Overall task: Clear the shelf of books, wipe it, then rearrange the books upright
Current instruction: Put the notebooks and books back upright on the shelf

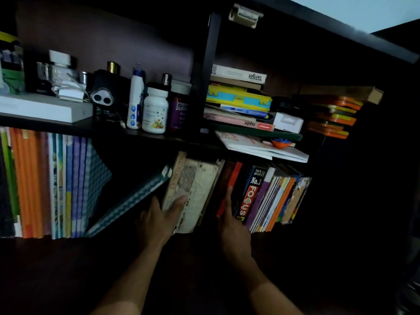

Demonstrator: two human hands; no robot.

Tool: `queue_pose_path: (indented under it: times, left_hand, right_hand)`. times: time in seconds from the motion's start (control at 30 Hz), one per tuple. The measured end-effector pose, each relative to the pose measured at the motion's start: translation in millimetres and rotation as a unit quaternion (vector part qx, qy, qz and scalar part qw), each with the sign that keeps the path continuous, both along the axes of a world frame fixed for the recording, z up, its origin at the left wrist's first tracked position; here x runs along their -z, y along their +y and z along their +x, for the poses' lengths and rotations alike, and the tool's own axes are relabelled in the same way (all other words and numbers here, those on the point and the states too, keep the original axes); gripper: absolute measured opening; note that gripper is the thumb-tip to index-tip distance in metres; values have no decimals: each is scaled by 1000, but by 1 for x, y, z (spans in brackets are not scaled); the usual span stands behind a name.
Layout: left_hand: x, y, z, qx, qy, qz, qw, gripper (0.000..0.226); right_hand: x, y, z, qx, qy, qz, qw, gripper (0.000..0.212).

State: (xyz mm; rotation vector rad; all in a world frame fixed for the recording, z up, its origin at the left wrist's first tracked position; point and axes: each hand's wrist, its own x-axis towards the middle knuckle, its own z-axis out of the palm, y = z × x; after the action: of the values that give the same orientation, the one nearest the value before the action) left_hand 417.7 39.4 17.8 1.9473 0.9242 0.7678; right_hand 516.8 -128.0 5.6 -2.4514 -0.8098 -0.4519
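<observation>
Worn book between hands, left hand gripping its spine (seemingly), right hand spread on neighbouring books

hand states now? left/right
Left hand: grips the worn cream book.
Right hand: open, straight fingers against the red book.

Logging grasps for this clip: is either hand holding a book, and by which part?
The left hand grips the worn, pale old book at the lower end of its spine. The right hand rests straight fingers against the red book, gripping nothing.
</observation>
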Motion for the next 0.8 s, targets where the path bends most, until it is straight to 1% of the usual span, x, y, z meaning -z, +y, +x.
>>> queue_pose_path:
  times: [0.1,0.2,0.23,0.3,0.33,0.4,0.47,0.53,0.6,0.67,0.73,0.8]
  left_hand:
    - [6,1,6,18,-11,8,1000,103]
    - [7,1,9,32,-31,-11,999,94]
    - [8,1,9,36,-39,-21,998,95]
    - [5,-4,3,42,-49,-55,996,105]
    - [3,-9,-4,44,-46,-70,996,105]
    - [1,-24,-15,46,-46,-82,995,93]
    - [0,-45,-33,52,-52,-72,995,93]
    - [3,-65,-53,68,-47,-59,995,100]
    - [6,-88,-73,83,9,-57,995,103]
    - [12,-120,-85,123,56,-53,989,101]
    - [14,-159,-94,207,49,-79,974,94]
    - [5,-202,-100,275,53,-124,952,78]
  right_hand:
    - [5,0,5,9,-4,-6,1000,94]
    - [5,-1,4,2,-6,-16,1000,96]
    - [4,-1,2,1,-6,-26,1000,96]
    - [2,-6,-8,-17,-10,-43,999,92]
    - [2,-11,-17,-28,-6,-52,998,89]
    - [2,-22,-30,-38,-4,-62,997,85]
    - [1,-35,-42,-41,7,-60,997,84]
    - [1,-49,-58,-49,37,-77,995,82]
    - [-1,-64,-75,-82,110,-67,988,76]
    - [1,-86,-95,-120,158,-33,980,65]
    - [0,-111,-110,-124,191,-6,974,55]
    - [-7,-148,-126,-109,211,27,971,50]
